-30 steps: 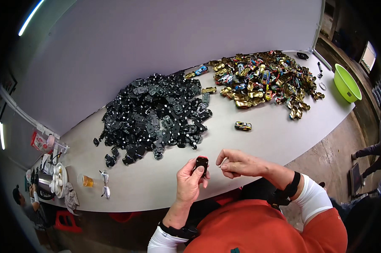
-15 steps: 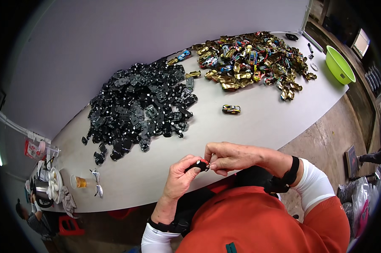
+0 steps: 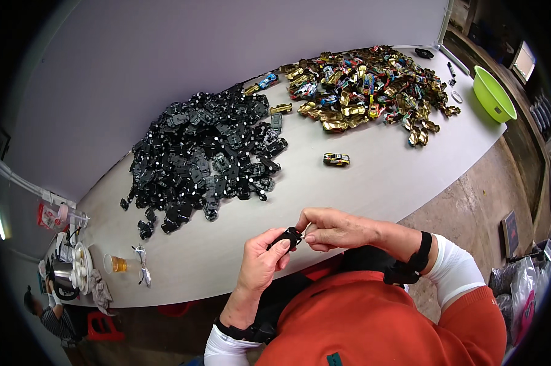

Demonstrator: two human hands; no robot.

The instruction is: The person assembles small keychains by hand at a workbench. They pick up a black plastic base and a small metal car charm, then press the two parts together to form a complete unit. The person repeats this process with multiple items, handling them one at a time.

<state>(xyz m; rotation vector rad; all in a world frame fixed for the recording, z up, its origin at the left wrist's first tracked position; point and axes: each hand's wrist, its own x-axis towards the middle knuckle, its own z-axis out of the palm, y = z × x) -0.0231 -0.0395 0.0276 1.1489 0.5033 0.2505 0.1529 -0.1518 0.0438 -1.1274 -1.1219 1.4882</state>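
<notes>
Close to the table's front edge, my left hand (image 3: 258, 259) grips a toy car (image 3: 291, 239) between thumb and fingers, its black underside facing up. At the car's right end my right hand (image 3: 330, 229) is closed, thumb and forefinger pinched. A small pale, shiny bit shows between those fingertips and the car, too small to name. Beyond my hands a single black and yellow toy car (image 3: 336, 160) stands on the table. Black toy car bases (image 3: 196, 158) are heaped at the left, and gold and multicoloured toy car bodies (image 3: 355, 113) at the far right.
The pale table (image 3: 373, 183) runs along a grey partition. A green basin (image 3: 494, 94) sits at its right end. At the left are a glass of amber drink (image 3: 118, 264), eyeglasses (image 3: 143, 266), a plate with cups (image 3: 80, 268) and a kettle (image 3: 63, 277). Another person (image 3: 53, 320) is at far left.
The toy car has turned in my left hand: its red side showed before, and now the black underside does. My right hand stays pinched at its end.
</notes>
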